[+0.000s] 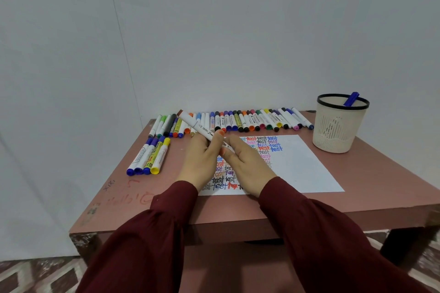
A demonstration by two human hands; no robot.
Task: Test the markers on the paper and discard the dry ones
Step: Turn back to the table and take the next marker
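Observation:
A white marker (199, 128) lies slanted between both my hands above the left part of the paper (300, 166). My left hand (200, 162) holds its barrel between the fingers, near the orange cap (219, 133). My right hand (250, 166) grips the lower end of the marker with thumb and fingers. The paper is covered on its left half with the word "test" in several colours. A long row of markers (240, 121) lies along the table's far edge.
Several thick markers (148, 157) lie in a group at the table's left. A beige mesh bin (338, 123) with a black rim stands at the back right, with a blue marker (351, 98) inside. The brown table (357, 197) stands against a white wall.

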